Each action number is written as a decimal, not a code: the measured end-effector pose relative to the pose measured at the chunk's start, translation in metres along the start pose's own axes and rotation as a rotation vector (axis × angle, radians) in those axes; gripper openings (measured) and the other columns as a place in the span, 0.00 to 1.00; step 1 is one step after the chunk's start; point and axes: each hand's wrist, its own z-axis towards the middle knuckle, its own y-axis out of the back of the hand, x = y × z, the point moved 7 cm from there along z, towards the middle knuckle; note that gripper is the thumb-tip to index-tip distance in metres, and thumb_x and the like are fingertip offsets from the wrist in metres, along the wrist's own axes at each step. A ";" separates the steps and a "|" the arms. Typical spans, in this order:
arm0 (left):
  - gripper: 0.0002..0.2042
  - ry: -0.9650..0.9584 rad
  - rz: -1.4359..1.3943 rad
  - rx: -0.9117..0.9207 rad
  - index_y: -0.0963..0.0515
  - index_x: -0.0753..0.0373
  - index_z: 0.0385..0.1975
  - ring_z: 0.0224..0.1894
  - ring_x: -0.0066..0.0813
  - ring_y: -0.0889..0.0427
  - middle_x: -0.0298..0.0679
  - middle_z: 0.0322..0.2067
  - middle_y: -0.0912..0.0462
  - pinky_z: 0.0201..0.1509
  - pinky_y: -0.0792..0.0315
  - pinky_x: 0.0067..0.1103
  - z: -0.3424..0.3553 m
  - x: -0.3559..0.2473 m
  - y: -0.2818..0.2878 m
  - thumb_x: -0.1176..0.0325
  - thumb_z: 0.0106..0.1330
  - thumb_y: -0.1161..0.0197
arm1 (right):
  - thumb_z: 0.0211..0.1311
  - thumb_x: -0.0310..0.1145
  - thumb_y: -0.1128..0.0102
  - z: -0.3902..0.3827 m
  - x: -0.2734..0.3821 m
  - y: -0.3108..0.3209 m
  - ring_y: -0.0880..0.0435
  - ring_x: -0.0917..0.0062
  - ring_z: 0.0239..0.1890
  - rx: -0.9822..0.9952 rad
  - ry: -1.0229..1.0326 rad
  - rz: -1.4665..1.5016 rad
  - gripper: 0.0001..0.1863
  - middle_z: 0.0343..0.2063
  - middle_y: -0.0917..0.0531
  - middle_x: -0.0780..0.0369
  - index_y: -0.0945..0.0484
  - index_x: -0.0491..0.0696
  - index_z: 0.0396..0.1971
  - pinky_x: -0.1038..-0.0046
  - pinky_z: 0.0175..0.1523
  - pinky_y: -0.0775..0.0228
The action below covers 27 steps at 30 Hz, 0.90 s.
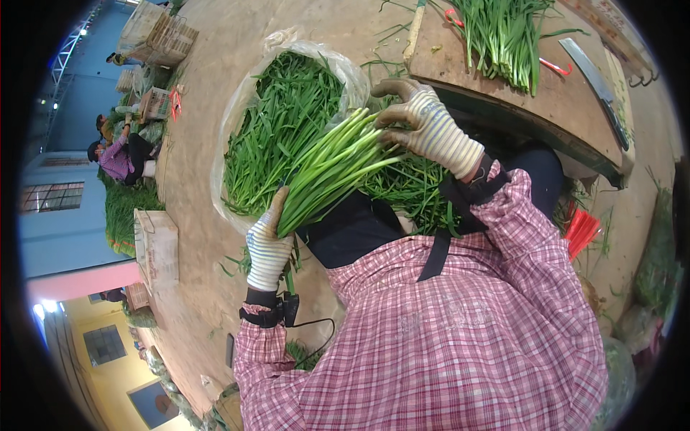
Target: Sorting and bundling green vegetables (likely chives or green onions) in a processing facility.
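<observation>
My gloved left hand (269,244) is closed round a bunch of garlic chives (336,169), gripping it toward the leafy end. The pale stem ends slant up to the right. My gloved right hand (430,128) is at those ends with its fingers curved and apart; some fingertips overlap the stems, and I cannot tell how firmly they touch. Behind the bunch stands a clear plastic bag (228,136), rolled open and full of loose green chives (287,100). More loose chives (424,190) lie by my lap, partly hidden under my right arm.
At the upper right, a low wooden board (496,93) bears another chive bunch (507,43) with red ties and a long-bladed knife (589,75). Red strips (581,231) lie beside my right side. Crates (157,248) and a seated person (122,154) are off to the left.
</observation>
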 end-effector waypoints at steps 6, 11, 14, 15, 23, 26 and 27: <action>0.34 -0.022 -0.035 -0.072 0.30 0.59 0.63 0.53 0.38 0.18 0.47 0.52 0.19 0.56 0.25 0.25 -0.004 0.003 0.003 0.88 0.52 0.43 | 0.59 0.41 0.34 -0.039 -0.064 0.026 0.17 0.61 0.43 -0.160 -0.532 -0.002 0.16 0.42 0.17 0.55 0.17 0.43 0.37 0.68 0.50 0.26; 0.34 -0.013 -0.092 -0.112 0.32 0.61 0.65 0.54 0.37 0.19 0.48 0.53 0.20 0.57 0.27 0.24 0.011 -0.004 0.004 0.88 0.53 0.42 | 0.66 0.55 0.44 -0.105 -0.032 -0.041 0.33 0.67 0.65 0.137 -0.745 1.085 0.44 0.65 0.33 0.50 0.47 0.38 0.70 0.67 0.68 0.41; 0.36 -0.124 -0.041 -0.194 0.32 0.59 0.65 0.48 0.41 0.16 0.49 0.49 0.18 0.53 0.24 0.26 0.020 -0.022 0.007 0.89 0.52 0.41 | 0.63 0.56 0.40 -0.072 -0.007 -0.075 0.38 0.68 0.68 0.036 -0.565 1.501 0.48 0.67 0.38 0.56 0.52 0.42 0.70 0.65 0.69 0.43; 0.36 -0.165 0.003 -0.190 0.32 0.58 0.65 0.46 0.43 0.15 0.49 0.48 0.18 0.50 0.23 0.27 0.021 -0.028 0.005 0.89 0.51 0.41 | 0.63 0.54 0.38 -0.048 0.002 -0.064 0.33 0.69 0.65 -0.021 -0.461 1.465 0.44 0.63 0.32 0.58 0.45 0.43 0.68 0.65 0.68 0.41; 0.36 -0.426 0.380 -0.309 0.27 0.52 0.61 0.32 0.47 0.18 0.47 0.42 0.17 0.33 0.24 0.33 0.041 -0.062 0.006 0.86 0.46 0.44 | 0.60 0.35 0.32 0.008 -0.014 -0.045 0.19 0.74 0.47 -0.226 -0.514 2.019 0.22 0.46 0.18 0.65 0.26 0.47 0.53 0.66 0.58 0.28; 0.35 -0.437 0.383 -0.320 0.27 0.51 0.61 0.32 0.47 0.18 0.46 0.42 0.17 0.32 0.25 0.32 0.048 -0.068 0.005 0.85 0.48 0.44 | 0.58 0.41 0.31 0.016 -0.026 -0.039 0.21 0.71 0.54 -0.245 -0.503 1.889 0.32 0.51 0.20 0.60 0.30 0.43 0.59 0.64 0.63 0.32; 0.35 -0.429 0.373 -0.333 0.27 0.51 0.60 0.31 0.46 0.18 0.46 0.41 0.17 0.32 0.25 0.32 0.049 -0.068 0.007 0.85 0.48 0.44 | 0.58 0.40 0.31 0.016 -0.027 -0.039 0.21 0.70 0.54 -0.222 -0.534 1.876 0.32 0.51 0.20 0.60 0.30 0.42 0.60 0.64 0.63 0.31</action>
